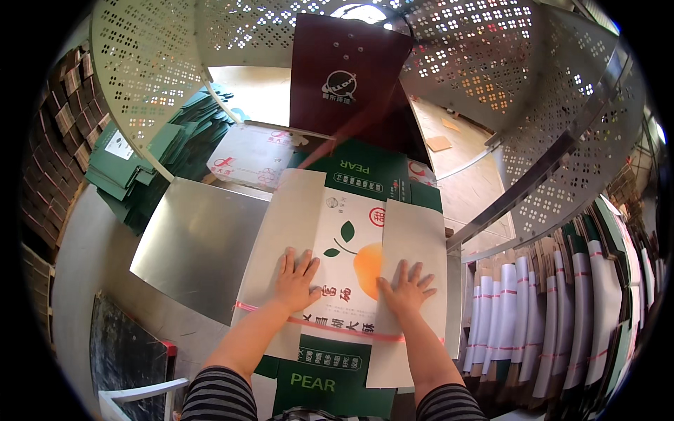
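Before me lies a stack of flat printed cardboard box blanks (351,224), white and green with a yellow pear picture. A pink strap (330,328) runs across its near part. My left hand (295,282) rests palm down on the left part of the top blank, fingers spread. On the right flap my right hand (407,289) is pressed flat, fingers apart. Neither hand grips anything. Beyond the blanks stands a dark red machine housing (337,77) with a round white emblem; the far green end of the blanks reaches up to it.
A bare metal table plate (200,238) is on the left. Perforated metal guards (144,70) curve around the machine. Green flat cardboard (130,168) is piled at the left, brown stacks (60,126) behind it. Strapped bundles of blanks (519,309) stand on the right.
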Demonstrator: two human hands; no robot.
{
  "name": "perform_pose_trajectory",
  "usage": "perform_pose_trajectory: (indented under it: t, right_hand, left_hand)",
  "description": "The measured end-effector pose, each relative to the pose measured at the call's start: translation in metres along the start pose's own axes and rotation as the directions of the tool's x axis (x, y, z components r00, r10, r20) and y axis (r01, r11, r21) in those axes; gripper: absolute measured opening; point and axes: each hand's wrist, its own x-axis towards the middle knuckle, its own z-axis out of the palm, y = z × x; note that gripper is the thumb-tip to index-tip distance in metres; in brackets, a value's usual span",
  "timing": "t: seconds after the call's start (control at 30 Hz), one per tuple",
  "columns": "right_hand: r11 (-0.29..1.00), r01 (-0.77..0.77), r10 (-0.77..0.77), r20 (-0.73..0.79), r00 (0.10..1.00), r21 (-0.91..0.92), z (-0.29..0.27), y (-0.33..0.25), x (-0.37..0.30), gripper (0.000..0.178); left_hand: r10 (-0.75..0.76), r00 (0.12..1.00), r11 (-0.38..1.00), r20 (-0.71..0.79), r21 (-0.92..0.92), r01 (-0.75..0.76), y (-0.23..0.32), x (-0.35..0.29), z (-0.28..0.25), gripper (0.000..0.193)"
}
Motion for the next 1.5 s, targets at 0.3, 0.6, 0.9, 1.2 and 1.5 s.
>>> perform_pose_trajectory:
  t: [0.3, 0.6, 0.9, 1.2, 1.5]
  right_hand:
    - [1.000, -0.010, 0.010, 0.003, 1.000, 0.013, -0.003, 0.000, 0.002, 0.089]
    - [0.992, 0.097, -0.093, -0.052, 0.994, 0.080, 0.004, 0.007, 0.015, 0.085]
    - [0.953, 0.302, -0.301, -0.072, 0.951, 0.002, 0.002, -0.016, 0.083, 0.079]
    - [0.936, 0.331, -0.301, -0.221, 0.928, 0.116, 0.026, -0.019, 0.105, 0.072]
    - [0.634, 0.350, -0.127, -0.354, 0.927, 0.690, -0.002, 0.115, 0.025, 0.049]
  left_hand:
    - [-0.016, 0.999, 1.000, 0.046, 0.017, 0.015, 0.004, 0.002, -0.004, 0.075]
    - [0.012, 1.000, 1.000, 0.007, 0.002, -0.012, 0.005, 0.004, -0.007, 0.074]
    - [0.015, 1.000, 1.000, 0.006, -0.016, -0.015, 0.007, 0.006, -0.009, 0.073]
    - [0.041, 0.999, 0.999, -0.033, -0.024, -0.041, 0.003, 0.008, -0.004, 0.075]
    - [0.001, 0.999, 1.000, 0.043, 0.004, -0.001, -0.004, -0.003, 0.007, 0.072]
